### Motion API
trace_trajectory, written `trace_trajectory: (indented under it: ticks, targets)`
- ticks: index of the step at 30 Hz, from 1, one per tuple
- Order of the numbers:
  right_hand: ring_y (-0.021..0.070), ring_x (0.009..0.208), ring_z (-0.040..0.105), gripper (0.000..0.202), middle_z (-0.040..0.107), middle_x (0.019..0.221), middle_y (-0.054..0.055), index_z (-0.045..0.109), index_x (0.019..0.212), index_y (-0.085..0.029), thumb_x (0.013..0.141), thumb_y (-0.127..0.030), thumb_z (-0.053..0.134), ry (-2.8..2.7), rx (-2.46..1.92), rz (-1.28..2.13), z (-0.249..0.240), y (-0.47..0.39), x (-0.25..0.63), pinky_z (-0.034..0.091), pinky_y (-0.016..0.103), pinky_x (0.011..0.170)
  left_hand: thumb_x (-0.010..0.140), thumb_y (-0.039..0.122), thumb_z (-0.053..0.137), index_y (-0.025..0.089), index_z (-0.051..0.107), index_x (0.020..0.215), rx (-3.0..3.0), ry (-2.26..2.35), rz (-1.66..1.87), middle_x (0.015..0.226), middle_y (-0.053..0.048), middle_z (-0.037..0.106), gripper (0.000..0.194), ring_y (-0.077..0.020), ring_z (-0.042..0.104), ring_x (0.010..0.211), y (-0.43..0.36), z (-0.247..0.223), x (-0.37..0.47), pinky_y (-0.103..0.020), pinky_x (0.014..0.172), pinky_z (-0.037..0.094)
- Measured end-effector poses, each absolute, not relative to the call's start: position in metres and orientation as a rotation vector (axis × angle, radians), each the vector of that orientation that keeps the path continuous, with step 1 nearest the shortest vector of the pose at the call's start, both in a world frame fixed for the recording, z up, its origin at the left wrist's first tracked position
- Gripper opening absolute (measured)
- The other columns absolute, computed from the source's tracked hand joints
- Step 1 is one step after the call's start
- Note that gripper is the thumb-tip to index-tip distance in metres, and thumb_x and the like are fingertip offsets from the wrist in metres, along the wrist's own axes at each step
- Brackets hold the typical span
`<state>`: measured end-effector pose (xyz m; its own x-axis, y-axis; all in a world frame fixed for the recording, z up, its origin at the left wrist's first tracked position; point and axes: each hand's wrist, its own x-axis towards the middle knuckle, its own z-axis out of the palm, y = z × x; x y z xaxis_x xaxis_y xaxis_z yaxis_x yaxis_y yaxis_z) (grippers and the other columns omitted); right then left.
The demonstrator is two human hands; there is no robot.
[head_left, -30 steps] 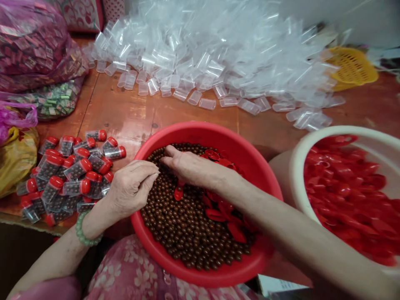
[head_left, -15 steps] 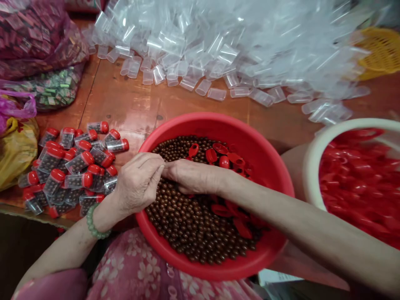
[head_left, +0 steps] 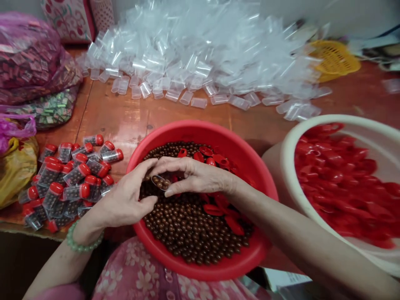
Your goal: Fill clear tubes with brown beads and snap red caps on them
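Both of my hands meet over the left side of a red basin (head_left: 200, 273) that holds many shiny brown beads (head_left: 193, 233). A small clear plastic tube (head_left: 160, 182) with brown beads at its mouth sits between them, uncapped and tilted. My left hand (head_left: 128, 198) curls around the tube, its thumb standing off below; part of the tube is hidden behind the fingers. My right hand (head_left: 190, 177) arches over it, with the fingertips near the left fingers and the thumb apart, close to the tube's rim. Several red caps (head_left: 229, 225) lie on the beads under my right wrist.
Filled red-capped tubes (head_left: 71, 175) are heaped at the left. A large pile of clear tubes (head_left: 203, 62) spreads across the back, beside a yellow basket (head_left: 337, 60). The white tub (head_left: 287, 175) at the right holds red caps. Plastic bags (head_left: 31, 62) stand at the far left.
My hands, pinched together before, have parted their thumbs and fingers, and the bead-filled mouth of the tube now shows between them. The view has shifted to the right.
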<state>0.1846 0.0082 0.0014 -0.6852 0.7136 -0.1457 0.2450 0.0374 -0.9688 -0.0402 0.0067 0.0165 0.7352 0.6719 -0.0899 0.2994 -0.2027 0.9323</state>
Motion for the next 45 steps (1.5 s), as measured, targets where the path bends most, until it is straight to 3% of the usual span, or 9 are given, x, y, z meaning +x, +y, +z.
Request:
trace_trajectory:
  ticks: [5,10,13,18,23,34,37,41,45]
  targets:
    - [0.0171,0.109,0.06,0.027,0.065,0.116,0.005,0.068,0.112,-0.019,0.087,-0.026,0.062,-1.883,-0.897,1.611,0.019,0.0,0.187,0.043,0.032,0.099,0.087,0.021,0.058,0.018,0.043,0.141,1.672,0.754,0.405,0.143,-0.013,0.052,0.057,-0.0261,0.053,0.129,0.009,0.011,-0.025,-0.046,0.109,0.043]
    - [0.0165,0.09,0.063,0.024,0.068,0.097,0.004,0.069,0.104,-0.018,0.085,-0.032,0.065,-1.857,-1.141,1.405,0.019,-0.008,0.201,0.048,0.028,0.084,0.088,0.024,0.058,0.015,0.063,0.119,1.609,0.852,0.546,0.111,-0.009,0.072,0.033,-0.0211,0.066,0.104,0.004,0.013,-0.015,-0.036,0.093,0.053]
    - [0.0196,0.094,0.062,0.022,0.066,0.099,0.006,0.068,0.102,-0.018,0.082,-0.029,0.068,-2.074,-1.338,1.246,0.014,-0.014,0.207,0.048,0.031,0.087,0.085,0.022,0.06,0.014,0.066,0.106,1.588,0.87,0.56,0.096,-0.006,0.073,0.023,-0.0175,0.067,0.087,0.002,0.016,-0.011,-0.029,0.079,0.055]
    - [0.0203,0.094,0.063,0.035,0.06,0.113,0.009,0.067,0.11,-0.02,0.079,-0.007,0.057,-2.56,-1.483,1.125,0.003,-0.032,0.196,0.049,0.033,0.085,0.084,0.021,0.06,0.015,0.063,0.108,1.575,0.83,0.505,0.097,-0.005,0.071,0.025,-0.0163,0.066,0.088,0.003,0.014,-0.006,-0.03,0.081,0.053]
    - [0.0198,0.086,0.062,0.024,0.059,0.108,0.011,0.068,0.104,-0.018,0.089,-0.014,0.05,-2.598,-1.563,1.074,-0.003,-0.033,0.192,0.048,0.033,0.079,0.083,0.02,0.061,0.016,0.061,0.107,1.603,0.839,0.488,0.093,-0.004,0.071,0.025,-0.016,0.067,0.085,0.004,0.009,-0.006,-0.029,0.078,0.053]
    - [0.0198,0.096,0.061,0.024,0.066,0.1,0.007,0.063,0.093,-0.019,0.095,-0.037,0.047,-1.866,-1.436,1.258,0.017,-0.027,0.222,0.047,0.035,0.091,0.081,0.016,0.063,0.015,0.067,0.095,1.558,0.795,0.566,0.093,-0.005,0.072,0.015,-0.0157,0.066,0.086,0.007,0.017,-0.003,-0.029,0.082,0.053]
    - [0.018,0.088,0.063,0.028,0.069,0.092,0.005,0.063,0.093,-0.02,0.096,-0.042,0.045,-1.645,-1.456,1.304,0.016,-0.028,0.219,0.05,0.032,0.085,0.081,0.016,0.063,0.015,0.067,0.094,1.537,0.802,0.565,0.093,-0.004,0.071,0.014,-0.0156,0.065,0.086,0.009,0.015,-0.002,-0.029,0.083,0.052]
    - [0.0138,0.065,0.062,0.028,0.067,0.073,0.001,0.062,0.09,-0.021,0.091,-0.048,0.055,-1.248,-1.347,1.159,0.01,-0.026,0.211,0.052,0.026,0.062,0.08,0.021,0.065,0.013,0.066,0.096,1.395,0.818,0.522,0.094,-0.005,0.069,0.019,-0.0153,0.063,0.087,0.011,0.012,-0.001,-0.028,0.083,0.049]
    - [0.0141,0.07,0.066,0.021,0.07,0.086,0.001,0.064,0.093,-0.024,0.088,-0.045,0.061,-1.075,-1.263,0.958,0.01,-0.028,0.197,0.056,0.029,0.068,0.079,0.024,0.067,0.013,0.063,0.099,1.252,0.814,0.551,0.095,-0.004,0.066,0.023,-0.0132,0.06,0.087,0.009,0.009,0.001,-0.026,0.083,0.046]
